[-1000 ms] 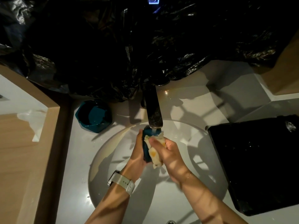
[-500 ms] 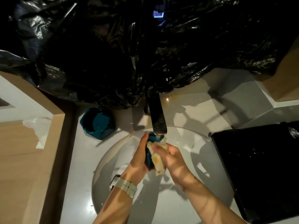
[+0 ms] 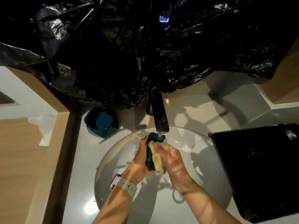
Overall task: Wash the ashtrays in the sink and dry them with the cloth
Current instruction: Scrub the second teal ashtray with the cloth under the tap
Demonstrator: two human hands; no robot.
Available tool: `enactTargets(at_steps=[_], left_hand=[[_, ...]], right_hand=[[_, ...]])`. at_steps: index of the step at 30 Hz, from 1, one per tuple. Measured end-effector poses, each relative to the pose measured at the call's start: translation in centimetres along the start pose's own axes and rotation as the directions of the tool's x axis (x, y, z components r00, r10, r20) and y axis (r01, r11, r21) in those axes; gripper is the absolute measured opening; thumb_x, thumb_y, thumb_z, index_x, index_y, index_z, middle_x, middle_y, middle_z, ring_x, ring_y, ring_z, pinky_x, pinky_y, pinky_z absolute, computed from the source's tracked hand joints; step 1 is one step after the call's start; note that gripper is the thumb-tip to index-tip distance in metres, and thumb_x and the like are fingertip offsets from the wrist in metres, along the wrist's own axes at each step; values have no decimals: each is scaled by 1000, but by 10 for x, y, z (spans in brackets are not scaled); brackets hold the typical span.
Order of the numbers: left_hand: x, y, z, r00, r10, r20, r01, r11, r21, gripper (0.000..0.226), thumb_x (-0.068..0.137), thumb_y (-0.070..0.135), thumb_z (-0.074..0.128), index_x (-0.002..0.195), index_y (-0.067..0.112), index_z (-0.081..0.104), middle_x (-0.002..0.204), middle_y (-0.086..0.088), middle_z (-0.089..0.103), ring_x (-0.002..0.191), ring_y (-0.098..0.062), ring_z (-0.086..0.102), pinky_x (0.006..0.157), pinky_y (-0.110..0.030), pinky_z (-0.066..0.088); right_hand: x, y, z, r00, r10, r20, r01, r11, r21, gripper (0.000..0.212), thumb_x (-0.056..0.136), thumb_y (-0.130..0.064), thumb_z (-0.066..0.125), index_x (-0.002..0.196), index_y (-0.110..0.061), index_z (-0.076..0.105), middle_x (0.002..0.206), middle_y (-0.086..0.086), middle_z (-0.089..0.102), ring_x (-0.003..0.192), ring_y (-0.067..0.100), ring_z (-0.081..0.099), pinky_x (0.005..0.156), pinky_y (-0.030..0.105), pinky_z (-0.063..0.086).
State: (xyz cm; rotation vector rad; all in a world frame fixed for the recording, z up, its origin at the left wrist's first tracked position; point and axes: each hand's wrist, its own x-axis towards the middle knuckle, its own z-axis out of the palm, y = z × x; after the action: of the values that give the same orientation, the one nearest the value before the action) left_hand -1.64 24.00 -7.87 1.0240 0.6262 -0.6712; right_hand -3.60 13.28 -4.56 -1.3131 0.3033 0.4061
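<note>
A person stands over a round white sink [image 3: 113,152], washing a dark teal ashtray [image 3: 149,157] under the metal tap [image 3: 159,118], from which a thin stream of water falls onto the ashtray's top edge. The left hand [image 3: 140,160], a pale watch [image 3: 123,185] strapped at its wrist, grips the ashtray from the left and holds it on edge above the basin. The right hand [image 3: 172,159] curls its fingers round a wet, cream-coloured cloth [image 3: 159,160] with a yellow spot and presses it against the ashtray's face. A second teal ashtray [image 3: 102,122] sits upright on the white counter [image 3: 77,159], left of the tap and just outside the basin's rim. Crumpled black plastic sheeting [image 3: 145,54] hangs behind the tap, and a glossy black tray [image 3: 258,167] lies on the counter to the right of the sink.
</note>
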Motion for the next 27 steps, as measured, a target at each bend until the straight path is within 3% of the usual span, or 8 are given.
enactTargets(at_steps=[5,9,14,17,20,22,24,27], left_hand=[[-2,0,-4,999,15,-44,-15,1000,3,68,91,72,34,101,15,70,90,-11,76,84,-26,71,82,-45,56],[2,17,-9,999,22,48,-18,997,-70,67,88,73,38,95,16,73,86,-9,75,76,-23,71,64,-33,54],[11,-1,4,919,394,8,-389,904,177,32,98,33,52,118,10,59,109,-24,67,94,-27,65,75,-26,55],[14,-7,0,864,501,48,-498,838,224,54,84,41,64,131,18,50,118,-12,65,108,-23,64,91,-28,53],[9,-3,-10,966,251,-56,-246,965,88,67,87,66,55,133,17,55,123,-10,64,106,-23,64,83,-30,58],[9,-3,-19,995,56,-80,-52,997,54,89,67,92,43,114,23,70,112,-12,72,102,-31,67,87,-50,56],[4,-3,-18,999,-20,-29,20,999,29,86,77,87,34,99,15,74,97,-12,75,90,-29,70,82,-47,56],[3,-9,-11,997,-54,57,52,998,40,70,87,74,40,95,11,69,84,-13,70,72,-24,68,64,-31,56]], right_hand=[[12,-9,5,997,0,-80,-5,998,-62,33,87,-34,65,98,-4,69,74,18,68,78,31,69,82,47,56],[12,-2,4,1000,15,15,-14,997,-77,33,83,-32,71,107,-8,67,94,17,72,86,30,71,74,42,59],[14,-4,-4,995,85,-46,-82,995,53,36,90,-39,60,88,-4,71,66,13,67,69,27,66,75,42,57],[20,-10,-8,984,175,-41,-171,982,78,46,87,-43,62,92,1,70,72,28,60,70,36,62,69,38,56],[16,-5,-5,993,111,28,-112,993,36,36,86,-37,66,98,-3,69,82,30,63,78,36,64,74,44,56],[8,2,-4,994,38,104,-32,998,-62,29,88,-27,67,101,-1,66,69,4,68,67,16,65,66,32,54],[1,11,-5,990,-22,141,35,996,-86,17,93,-14,61,104,-1,63,65,-10,67,63,4,62,64,19,49],[-6,10,-8,996,-39,83,47,994,-95,15,93,-16,60,101,-4,65,71,-6,70,67,6,65,64,18,49]])
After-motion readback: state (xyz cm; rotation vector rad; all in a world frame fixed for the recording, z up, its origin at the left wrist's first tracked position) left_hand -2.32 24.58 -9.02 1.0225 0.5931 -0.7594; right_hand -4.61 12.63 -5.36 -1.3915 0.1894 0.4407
